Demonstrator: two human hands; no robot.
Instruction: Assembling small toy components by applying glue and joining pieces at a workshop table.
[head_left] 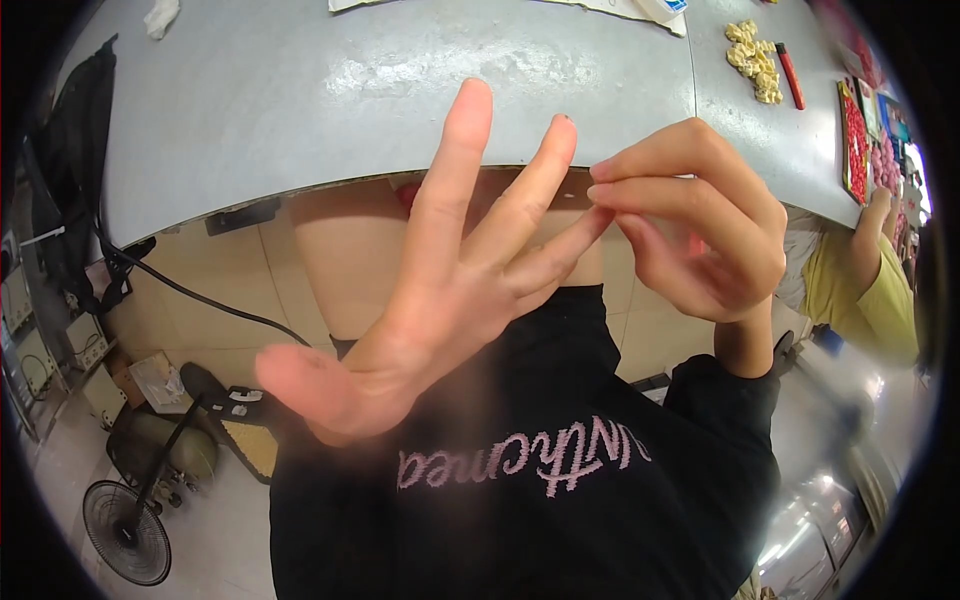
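My left hand (440,270) is raised in front of my body, near the front edge of the grey table (260,110). Its thumb, index and middle fingers spread apart, and the palm holds nothing. From the right comes my right hand (700,220), closed in a pinch, with thumb and fingertips around the tip of the left ring finger (570,245). Whether anything small sits between those fingertips is hidden. The left little finger lies mostly behind the ring finger.
Cream crumpled pieces (755,62) and a red pen-shaped tool (790,75) lie at the table's far right. A black cable (200,290) runs at left, above a floor fan (127,532). Another person in yellow-green (870,290) sits at right, near red packs (853,140).
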